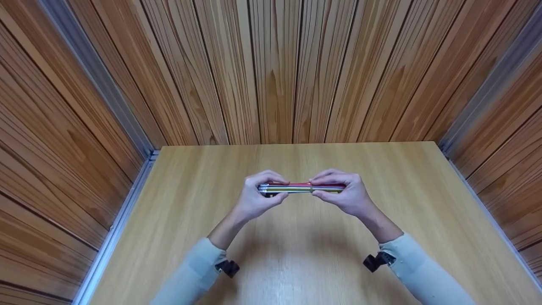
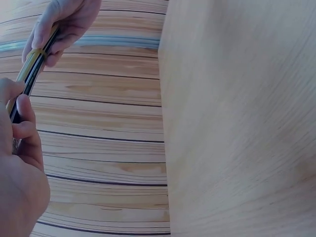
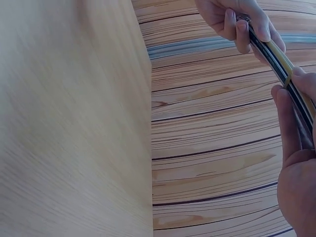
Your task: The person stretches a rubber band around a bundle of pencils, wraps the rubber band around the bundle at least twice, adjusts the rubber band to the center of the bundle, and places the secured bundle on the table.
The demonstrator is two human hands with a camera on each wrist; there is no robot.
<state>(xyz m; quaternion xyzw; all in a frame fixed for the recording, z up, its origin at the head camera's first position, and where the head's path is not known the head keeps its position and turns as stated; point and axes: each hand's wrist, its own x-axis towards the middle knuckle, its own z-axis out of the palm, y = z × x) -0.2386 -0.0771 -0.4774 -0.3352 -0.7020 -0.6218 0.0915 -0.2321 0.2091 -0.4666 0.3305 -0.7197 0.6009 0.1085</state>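
A bundle of pencils point(image 1: 300, 187) is held level above the table, red, yellow and dark barrels lying side by side. My left hand point(image 1: 263, 194) grips the end with the pale tips, thumb below and fingers above. The other end is gripped by my right hand point(image 1: 342, 191). A thin yellowish band point(image 3: 288, 80) wraps the bundle beside the right fingertips in the right wrist view. In the left wrist view the pencils point(image 2: 32, 69) run slantwise between both hands. My palms hide the bundle's two ends in part.
Below the hands lies a light wooden table point(image 1: 279, 262). Wood-plank walls point(image 1: 275, 72) stand behind it and at both sides, with grey metal rails point(image 1: 114, 228) along the edges. A small black camera point(image 1: 228, 267) sits on each wrist.
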